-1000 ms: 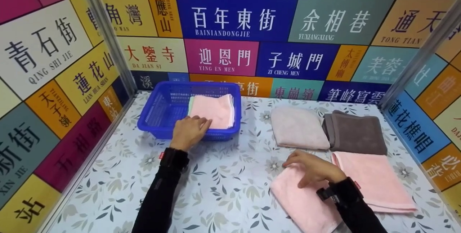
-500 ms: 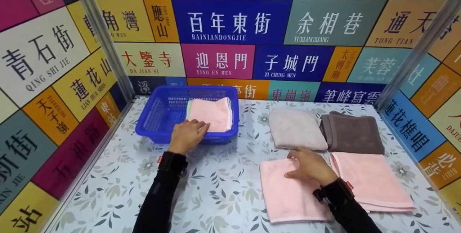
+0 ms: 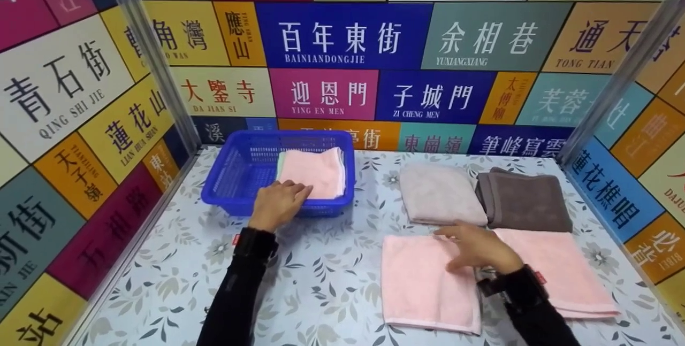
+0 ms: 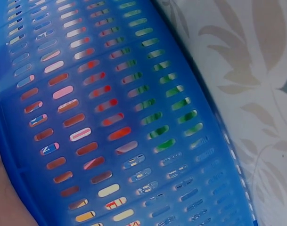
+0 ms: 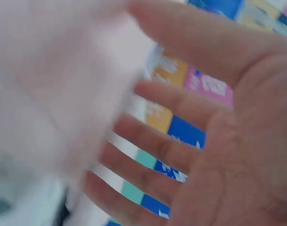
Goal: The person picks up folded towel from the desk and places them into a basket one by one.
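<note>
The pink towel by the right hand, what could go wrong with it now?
It might slip or lose its neat shape if lifted now, because the right hand's fingers look spread and loose beside the pink towel.

The light gray towel lies close behind, so a sideways brush could nudge it out of place.

The left hand is on the near rim of the blue basket; pressing hard there might tilt it.
</note>
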Action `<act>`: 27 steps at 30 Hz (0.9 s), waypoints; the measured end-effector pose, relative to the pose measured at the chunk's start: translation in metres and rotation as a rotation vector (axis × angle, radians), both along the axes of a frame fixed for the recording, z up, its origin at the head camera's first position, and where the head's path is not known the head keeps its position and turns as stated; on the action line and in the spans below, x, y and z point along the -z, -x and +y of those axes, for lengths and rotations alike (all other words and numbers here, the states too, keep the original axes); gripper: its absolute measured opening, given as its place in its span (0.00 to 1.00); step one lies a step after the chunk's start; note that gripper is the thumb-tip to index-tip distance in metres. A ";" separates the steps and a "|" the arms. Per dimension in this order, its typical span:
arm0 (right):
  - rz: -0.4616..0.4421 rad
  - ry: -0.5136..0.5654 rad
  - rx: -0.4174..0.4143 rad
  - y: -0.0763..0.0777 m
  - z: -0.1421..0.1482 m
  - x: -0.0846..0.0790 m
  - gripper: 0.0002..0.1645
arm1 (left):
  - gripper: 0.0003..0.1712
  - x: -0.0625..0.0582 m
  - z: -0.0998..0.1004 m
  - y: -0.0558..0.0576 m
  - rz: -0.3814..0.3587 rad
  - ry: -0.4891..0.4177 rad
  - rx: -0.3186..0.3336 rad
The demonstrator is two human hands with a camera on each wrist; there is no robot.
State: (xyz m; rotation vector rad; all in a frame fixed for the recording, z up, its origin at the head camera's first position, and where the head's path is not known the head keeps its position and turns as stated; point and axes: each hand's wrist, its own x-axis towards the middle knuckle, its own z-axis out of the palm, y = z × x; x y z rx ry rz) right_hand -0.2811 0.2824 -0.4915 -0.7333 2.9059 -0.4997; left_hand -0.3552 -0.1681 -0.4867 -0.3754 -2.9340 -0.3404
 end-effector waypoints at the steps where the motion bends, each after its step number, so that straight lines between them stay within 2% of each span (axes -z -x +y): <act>1: -0.022 0.016 -0.010 0.000 0.005 -0.001 0.43 | 0.37 0.000 0.001 0.000 0.005 0.001 0.002; 5: -0.056 0.089 -0.063 0.004 0.012 0.003 0.40 | 0.37 -0.001 0.001 0.001 0.010 0.014 -0.003; 11: 0.016 0.144 -0.102 0.005 0.000 0.013 0.38 | 0.38 -0.002 0.000 0.003 0.010 0.014 -0.004; 16: 0.049 0.131 -0.128 0.008 -0.022 0.016 0.38 | 0.37 0.000 -0.001 0.004 0.036 -0.004 -0.005; 23: 0.005 0.064 -0.107 0.011 -0.064 0.016 0.39 | 0.35 0.004 0.000 0.004 0.068 -0.022 -0.006; 27: 0.003 0.052 -0.110 0.013 -0.078 0.017 0.38 | 0.34 0.006 0.001 0.003 0.082 -0.032 -0.011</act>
